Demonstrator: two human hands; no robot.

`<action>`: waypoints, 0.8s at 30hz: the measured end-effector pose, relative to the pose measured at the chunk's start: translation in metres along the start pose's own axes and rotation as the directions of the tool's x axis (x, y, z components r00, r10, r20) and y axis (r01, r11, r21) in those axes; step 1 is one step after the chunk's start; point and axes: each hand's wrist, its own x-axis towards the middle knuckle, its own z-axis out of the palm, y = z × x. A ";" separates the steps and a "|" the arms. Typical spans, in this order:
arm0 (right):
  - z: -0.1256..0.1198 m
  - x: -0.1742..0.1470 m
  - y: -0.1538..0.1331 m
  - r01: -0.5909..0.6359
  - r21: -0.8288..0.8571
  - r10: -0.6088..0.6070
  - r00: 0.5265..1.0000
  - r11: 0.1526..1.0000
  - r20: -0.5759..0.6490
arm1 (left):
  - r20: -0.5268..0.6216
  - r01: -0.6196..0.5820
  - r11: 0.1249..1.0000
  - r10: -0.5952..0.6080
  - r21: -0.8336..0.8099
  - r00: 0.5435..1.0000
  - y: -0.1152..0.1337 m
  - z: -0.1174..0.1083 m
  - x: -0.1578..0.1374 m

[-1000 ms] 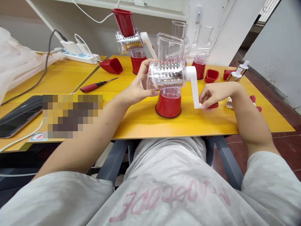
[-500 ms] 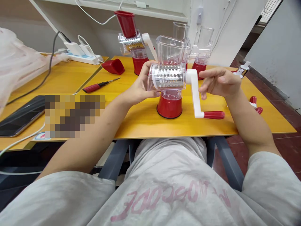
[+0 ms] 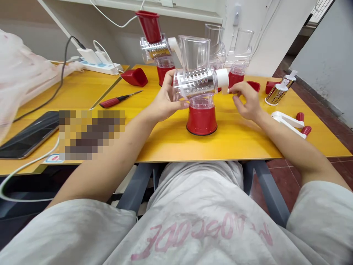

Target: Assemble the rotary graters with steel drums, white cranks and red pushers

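Observation:
A rotary drum grater (image 3: 195,81) with a clear housing, metal drum and red base stands on the table in front of me. My left hand (image 3: 168,97) grips the left end of its housing, fingers behind and thumb in front. To the right of the white crank hub (image 3: 222,78), my right hand (image 3: 246,101) has its fingers curled at the end of the crank. A bit of white crank arm shows by the fingertips; the red crank handle is hidden behind the hand.
Behind stand a grater with a red hopper (image 3: 150,27) and two clear-topped graters. Grating drums (image 3: 277,94) and loose cranks (image 3: 288,119) lie at right. On the left are a screwdriver (image 3: 116,100), a red pusher (image 3: 135,77), a phone (image 3: 30,134) and a power strip (image 3: 100,66).
The crank has turned from hanging down to pointing away, out of sight. My right hand has moved slightly left and its fingers have curled. The grater's top leans differently; my left hand keeps its grip.

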 end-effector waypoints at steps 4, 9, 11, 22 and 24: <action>0.005 -0.019 0.012 0.203 -0.161 -0.174 0.969 0.966 0.174 | -0.034 0.085 0.993 -0.088 -0.080 0.996 -0.009 -0.012 -0.006; 0.022 -0.023 0.004 0.137 -0.214 -0.039 0.913 0.967 0.407 | 0.000 0.141 0.987 -0.142 -0.079 0.990 -0.012 -0.023 -0.009; 0.027 -0.021 0.001 0.154 -0.200 -0.030 0.857 0.968 0.515 | 0.002 0.136 0.987 -0.136 -0.089 0.991 -0.011 -0.023 -0.009; 0.032 -0.012 0.071 -0.337 0.029 0.325 0.926 0.941 0.192 | 0.057 -0.095 0.995 0.096 -0.019 0.994 -0.006 -0.020 -0.005; 0.033 -0.011 0.075 -0.361 0.160 0.332 0.926 0.919 0.182 | 0.085 -0.171 0.985 0.172 -0.019 0.981 -0.013 -0.022 -0.002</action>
